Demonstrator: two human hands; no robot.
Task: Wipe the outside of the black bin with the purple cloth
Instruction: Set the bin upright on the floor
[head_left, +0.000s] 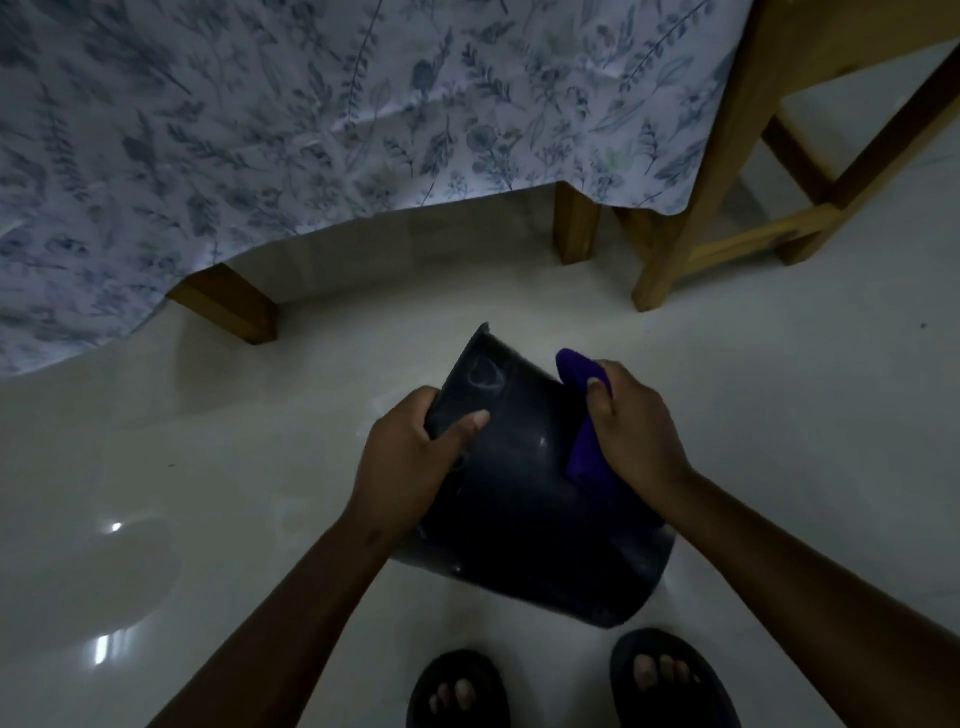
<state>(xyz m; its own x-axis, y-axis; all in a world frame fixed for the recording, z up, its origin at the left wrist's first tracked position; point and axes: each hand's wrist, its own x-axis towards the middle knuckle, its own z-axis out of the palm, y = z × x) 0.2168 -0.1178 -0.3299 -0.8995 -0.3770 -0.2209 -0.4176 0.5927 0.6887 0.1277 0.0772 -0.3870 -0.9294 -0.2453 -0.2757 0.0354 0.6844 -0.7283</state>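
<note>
The black bin (524, 493) is held tilted above the pale floor, its base pointing away from me and its open end towards my feet. My left hand (410, 452) grips its left side near the base, thumb lying across the wall. My right hand (634, 426) presses the purple cloth (584, 415) against the bin's right side. Part of the cloth is hidden under my fingers.
A table with a blue floral cloth (291, 119) fills the top, its wooden legs (228, 304) on the glossy pale floor (208, 493). A wooden stool (737, 171) stands at the upper right. My feet in dark sandals (670, 675) are just below the bin.
</note>
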